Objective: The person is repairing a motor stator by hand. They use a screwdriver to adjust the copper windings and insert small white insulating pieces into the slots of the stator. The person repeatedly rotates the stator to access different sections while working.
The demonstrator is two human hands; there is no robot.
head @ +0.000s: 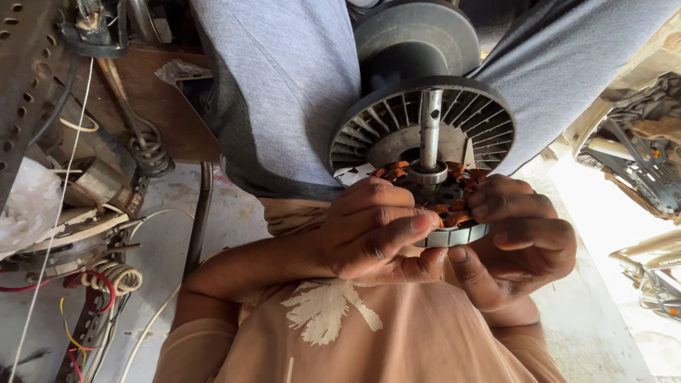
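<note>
Closest to the lens I'm seeing the tan shirt (369, 340) with a pale leaf print, and just past it both hands are working on a fan motor stator (433, 195) held up in front of the chest. Left hand (369, 230) is curling over the near side, fingers pressing onto the copper windings (454, 213), thumb tucked under the laminated steel ring. Right hand (521, 237) is cupping the other side, fingers folded around the rim, so the two hands are closing on the same piece from both sides, nearly touching at the bottom. My read on handling: this thing is looking heavy and stiff, steel stack plus a steel shaft (430, 128) sticking out the middle, so it won't flex at all, but the copper coils are the delicate bit since the enamel scratches easily and thin wire ends snap. I'd be gripping it by the outer ring or the shaft, not squeezing the windings. Behind the stator a dark slotted round housing (397, 120) is sitting between the grey trouser legs (284, 85), with another round grey part (418, 32) beyond it. Off to one side the concrete floor (170, 234) is carrying loose wires (106, 284), a coil spring (150, 152) and more motor bits, too cluttered to sort out.
</note>
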